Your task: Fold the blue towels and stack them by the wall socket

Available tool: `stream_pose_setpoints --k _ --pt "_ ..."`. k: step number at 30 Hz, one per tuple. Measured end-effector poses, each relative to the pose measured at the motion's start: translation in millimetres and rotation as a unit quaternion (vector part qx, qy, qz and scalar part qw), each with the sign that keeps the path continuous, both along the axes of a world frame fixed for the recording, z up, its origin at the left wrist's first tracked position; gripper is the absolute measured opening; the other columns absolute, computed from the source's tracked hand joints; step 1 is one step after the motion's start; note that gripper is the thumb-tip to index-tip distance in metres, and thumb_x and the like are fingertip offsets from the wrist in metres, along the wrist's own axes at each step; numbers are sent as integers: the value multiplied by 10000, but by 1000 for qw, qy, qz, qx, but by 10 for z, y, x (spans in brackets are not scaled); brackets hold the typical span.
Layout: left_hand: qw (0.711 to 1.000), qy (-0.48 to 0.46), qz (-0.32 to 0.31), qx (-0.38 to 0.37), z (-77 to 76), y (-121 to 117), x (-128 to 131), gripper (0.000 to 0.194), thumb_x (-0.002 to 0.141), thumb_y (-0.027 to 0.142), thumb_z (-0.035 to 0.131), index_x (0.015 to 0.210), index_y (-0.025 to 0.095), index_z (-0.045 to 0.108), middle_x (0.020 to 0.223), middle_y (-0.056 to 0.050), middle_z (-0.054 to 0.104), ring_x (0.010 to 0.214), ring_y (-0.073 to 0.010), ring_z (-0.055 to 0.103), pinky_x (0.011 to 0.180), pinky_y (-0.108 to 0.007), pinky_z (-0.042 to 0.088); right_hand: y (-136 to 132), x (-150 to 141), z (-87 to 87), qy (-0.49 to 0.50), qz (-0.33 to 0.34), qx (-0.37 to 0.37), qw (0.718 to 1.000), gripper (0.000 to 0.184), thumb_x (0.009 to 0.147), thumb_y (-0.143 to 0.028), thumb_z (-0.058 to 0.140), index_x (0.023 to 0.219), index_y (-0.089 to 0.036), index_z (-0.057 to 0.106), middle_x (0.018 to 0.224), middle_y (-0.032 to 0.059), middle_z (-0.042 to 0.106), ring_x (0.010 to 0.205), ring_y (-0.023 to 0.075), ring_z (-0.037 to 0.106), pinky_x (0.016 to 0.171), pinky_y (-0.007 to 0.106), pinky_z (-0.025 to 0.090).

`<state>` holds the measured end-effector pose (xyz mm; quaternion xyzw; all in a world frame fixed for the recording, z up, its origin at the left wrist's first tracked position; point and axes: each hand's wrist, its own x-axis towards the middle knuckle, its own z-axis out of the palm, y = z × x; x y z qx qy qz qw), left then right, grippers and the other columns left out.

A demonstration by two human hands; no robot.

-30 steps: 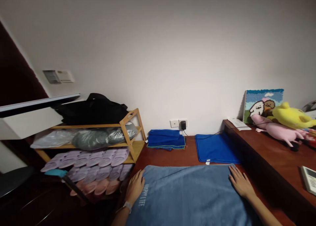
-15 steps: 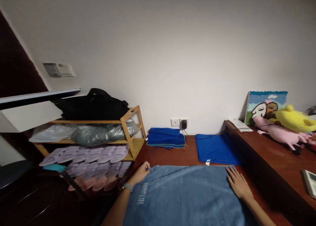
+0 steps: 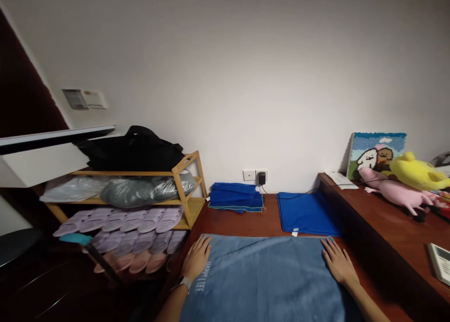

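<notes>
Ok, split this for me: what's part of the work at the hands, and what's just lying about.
At the hands: left hand, right hand, both flat on the blue towel, on a reddish wood surface.

Lying about: stacked blue towels, flat blue cloth, bamboo rack of lilac slippers, black bag, pink plush, yellow plush.

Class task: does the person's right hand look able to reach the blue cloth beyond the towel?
Probably yes: the right hand rests at the far edge of the towel, and the blue cloth lies just beyond, with nothing between them.
</notes>
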<state>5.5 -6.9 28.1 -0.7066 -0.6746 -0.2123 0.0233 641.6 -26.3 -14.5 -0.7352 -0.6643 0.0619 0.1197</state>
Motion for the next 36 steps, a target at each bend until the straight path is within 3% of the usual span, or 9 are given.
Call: stream_pose_setpoints --k 7,11,14,17,20,23,26,30,36 --pt "999 32 24 -6 -33 14 12 471 1005 315 419 1414 234 637 1541 -111 596 1453 -270 504 1229 -498 342 -12 -23 52 17 -54 19 998 653 938 -488 288 1515 -307 537 1654 56 428 1559 295 309 1263 595 233" --pt "998 55 19 16 31 -29 68 454 1008 318 429 1393 225 651 1488 -120 634 1395 -274 545 1182 -456 379 9 -49 221 14 -66 39 997 571 892 -410 401 1378 -247 651 1528 131 579 1461 358 474 1224 649 278" --pt "997 57 27 37 67 -65 105 420 1004 319 451 1346 240 680 1409 -108 679 1315 -268 589 1139 -438 410 47 -330 412 -10 -63 75 995 525 880 -342 413 1320 -233 678 1480 153 617 1437 366 495 1231 645 257" --pt "996 58 31 54 72 -80 118 402 1000 316 454 1309 232 697 1329 -97 712 1258 -259 618 1122 -420 433 67 -1104 645 -14 34 142 989 543 887 -310 425 1370 -208 652 1516 142 586 1474 365 446 1246 580 277" --pt "996 58 38 61 45 -83 118 391 1001 302 446 1278 218 709 1354 -97 708 1295 -256 610 1154 -410 421 24 -2250 826 48 186 127 973 587 928 -253 415 1496 -193 554 1598 105 507 1498 287 425 1273 490 272" --pt "996 51 51 51 -1 -83 113 406 996 284 442 1309 212 691 1452 -100 663 1379 -251 569 1197 -413 392 -62 -3256 846 86 291 52 951 551 1031 -369 373 1568 -295 470 1674 28 397 1559 246 316 1293 484 222" --pt "995 48 74 36 -49 -74 101 429 992 271 435 1333 186 681 1486 -116 642 1422 -260 540 1206 -422 389 -98 -3692 750 89 322 -13 943 547 1070 -468 322 1588 -332 431 1696 21 344 1583 261 254 1293 533 182" --pt "992 69 103 28 -91 -42 74 437 988 257 422 1330 184 686 1479 -110 652 1426 -250 542 1200 -405 400 -51 -3355 642 71 295 -13 953 540 1076 -488 312 1595 -369 406 1705 6 315 1591 251 226 1294 540 144" --pt "991 86 97 30 -93 4 45 451 991 237 395 1332 189 686 1476 -106 655 1397 -234 572 1187 -386 418 15 -1868 512 -11 149 -12 989 561 1056 -438 296 1598 -345 408 1688 7 355 1574 242 279 1288 530 174"
